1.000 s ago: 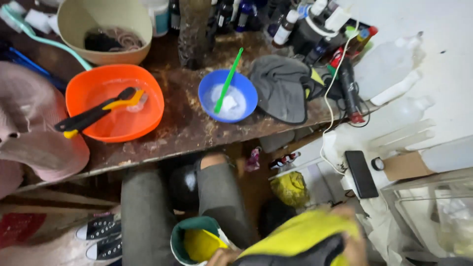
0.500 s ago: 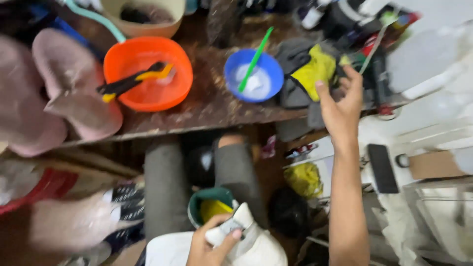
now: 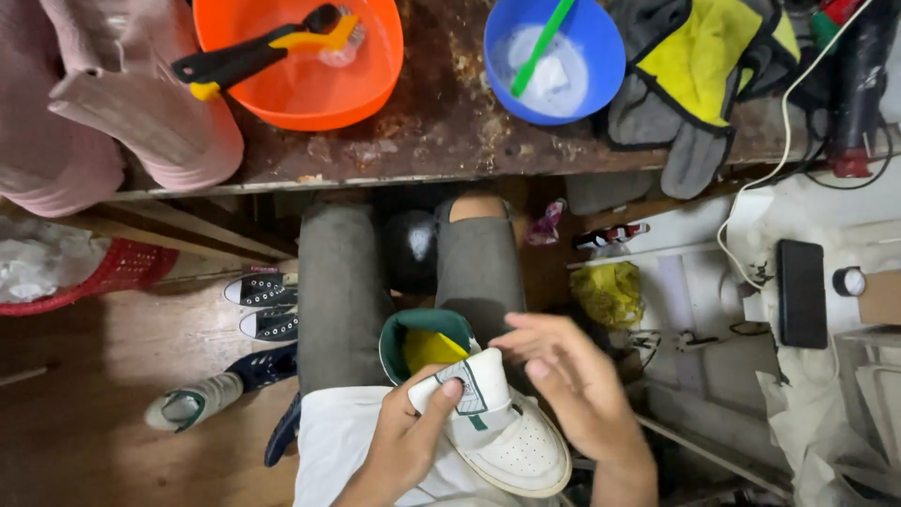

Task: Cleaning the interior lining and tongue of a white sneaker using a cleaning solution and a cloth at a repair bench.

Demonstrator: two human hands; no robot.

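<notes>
Both hands (image 3: 488, 413) on sneaker (image 3: 497, 432), under table edge (image 3: 375, 183)

**Packages, labels and screens in view**

A dark phone (image 3: 801, 293) lies screen-up on the white surface at right, its rectangular screen black. A crumpled yellow bag (image 3: 609, 292) sits below the bench edge. The shoe tongue carries 1 small green-and-white label (image 3: 469, 385).

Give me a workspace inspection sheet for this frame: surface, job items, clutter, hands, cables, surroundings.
Surface: worn, stained wooden bench.
Job's things: white sneaker with green trim on the lap, yellow insert inside.
Clutter: orange basin holding a brush; blue bowl with green stick; grey-yellow cloth; pink shoes.
Hands: left hand grips the sneaker's tongue; right hand open beside it.
Cables: white cable trailing off the bench.
Surroundings: black phone, dark sneakers on floor.
</notes>
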